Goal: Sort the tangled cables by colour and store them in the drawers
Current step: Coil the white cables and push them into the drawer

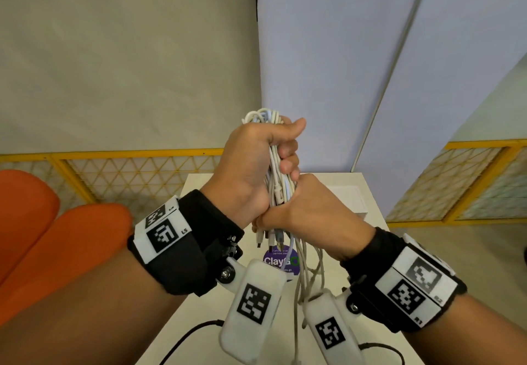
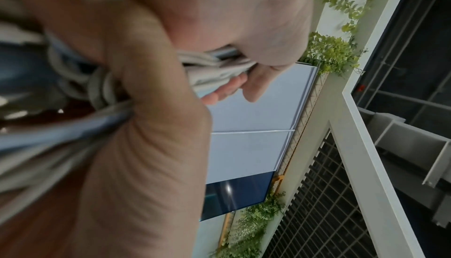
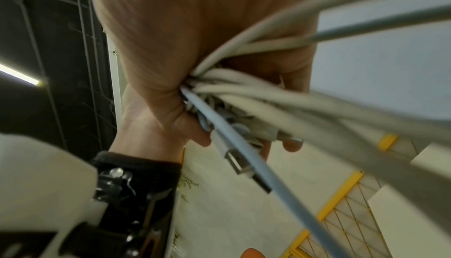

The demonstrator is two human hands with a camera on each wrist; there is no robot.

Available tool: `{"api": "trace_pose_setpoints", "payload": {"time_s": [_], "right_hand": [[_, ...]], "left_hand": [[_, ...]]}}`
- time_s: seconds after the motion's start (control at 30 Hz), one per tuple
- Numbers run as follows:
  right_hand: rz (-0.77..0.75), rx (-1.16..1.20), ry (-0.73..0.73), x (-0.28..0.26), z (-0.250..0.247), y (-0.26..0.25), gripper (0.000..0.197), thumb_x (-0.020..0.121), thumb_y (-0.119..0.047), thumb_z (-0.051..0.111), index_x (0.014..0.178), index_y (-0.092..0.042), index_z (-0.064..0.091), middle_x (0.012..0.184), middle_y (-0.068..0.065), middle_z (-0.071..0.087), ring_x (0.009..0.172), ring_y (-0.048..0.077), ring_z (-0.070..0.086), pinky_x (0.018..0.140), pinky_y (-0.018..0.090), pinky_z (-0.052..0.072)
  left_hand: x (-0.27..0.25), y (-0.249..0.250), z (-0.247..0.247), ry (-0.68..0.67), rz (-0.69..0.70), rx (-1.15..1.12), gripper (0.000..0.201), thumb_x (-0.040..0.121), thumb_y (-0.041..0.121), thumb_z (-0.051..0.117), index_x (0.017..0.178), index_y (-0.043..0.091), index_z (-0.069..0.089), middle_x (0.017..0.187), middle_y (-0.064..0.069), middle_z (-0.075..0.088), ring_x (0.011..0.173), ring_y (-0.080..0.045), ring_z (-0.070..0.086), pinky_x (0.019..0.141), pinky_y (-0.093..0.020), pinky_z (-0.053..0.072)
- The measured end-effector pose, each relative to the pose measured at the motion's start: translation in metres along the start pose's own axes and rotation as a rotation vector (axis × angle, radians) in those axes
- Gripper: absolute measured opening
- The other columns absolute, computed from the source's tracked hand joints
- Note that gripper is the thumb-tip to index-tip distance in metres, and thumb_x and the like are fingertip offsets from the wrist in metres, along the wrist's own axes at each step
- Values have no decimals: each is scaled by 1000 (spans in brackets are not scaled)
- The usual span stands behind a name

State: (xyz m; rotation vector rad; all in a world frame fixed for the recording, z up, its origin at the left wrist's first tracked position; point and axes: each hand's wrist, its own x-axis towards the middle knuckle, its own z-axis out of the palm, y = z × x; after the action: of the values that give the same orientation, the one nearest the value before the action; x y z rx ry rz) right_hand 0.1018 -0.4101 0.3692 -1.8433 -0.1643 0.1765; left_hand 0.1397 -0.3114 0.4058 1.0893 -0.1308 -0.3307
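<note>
Holding the bundle of white cables [image 1: 278, 170] upright above the white table [image 1: 199, 302], I judge the main risk to be the loose tails [image 1: 309, 267] hanging below my fists: they could snag on the wrist cameras or slip free one by one if I relax. The USB plugs [image 1: 273, 240] poking out underneath could also catch on each other and re-tangle what I have gathered. No drawer is clearly in view, so I would be lowering the bundle without seeing where it goes.

My left hand [image 1: 256, 165] is clamped around the upper part of the bundle, thumb pressed over the looped top. My right hand [image 1: 310, 207] is closed tight around the lower part, just beneath and touching the left. The right wrist view confirms the fingers [image 3: 291, 144] curled round the cords.
</note>
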Motion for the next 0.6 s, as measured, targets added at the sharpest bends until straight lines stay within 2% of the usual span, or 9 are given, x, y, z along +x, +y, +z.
{"api": "trace_pose_setpoints", "payload": {"time_s": [0.07,0.13,0.23,0.37,0.5,0.6], "right_hand": [[-17,-10,16,-3,1,-2,35,71,11,66,52,-8,42,47,-3,39,44,12,35,43,22,29],[-36,16,55,-5,4,-4,45,72,15,61,47,-16,39,44,-5,37,39,9,33,39,17,27],[-84,43,130,-5,8,-1,38,73,13,58,52,-16,44,49,4,42,46,17,43,40,21,32],[-127,34,182,-3,8,1,34,73,8,58,52,-16,46,48,3,43,42,18,43,41,25,34],[-176,-35,195,-3,4,-1,32,74,5,62,56,-16,46,47,-3,43,41,9,41,43,26,35],[-156,-25,188,-6,4,1,22,71,2,67,69,-5,47,57,12,47,49,14,43,46,27,38]], "left_hand": [[1,-1,2,39,-15,20,32,83,10,69,64,18,45,51,2,34,39,-13,31,45,-24,34],[1,0,6,73,-28,35,36,85,16,72,62,19,44,50,2,32,39,-14,30,45,-25,34],[-1,4,12,87,-39,61,39,85,29,73,63,19,43,49,2,30,38,-14,29,45,-24,32],[-2,9,16,79,-38,27,42,88,37,69,62,18,42,48,2,28,36,-13,28,47,-24,30],[-2,11,20,94,24,14,41,88,30,70,61,17,42,48,1,29,36,-14,28,45,-23,30],[0,14,20,128,78,32,37,87,20,70,62,18,43,47,1,31,36,-14,29,45,-23,32]]}}
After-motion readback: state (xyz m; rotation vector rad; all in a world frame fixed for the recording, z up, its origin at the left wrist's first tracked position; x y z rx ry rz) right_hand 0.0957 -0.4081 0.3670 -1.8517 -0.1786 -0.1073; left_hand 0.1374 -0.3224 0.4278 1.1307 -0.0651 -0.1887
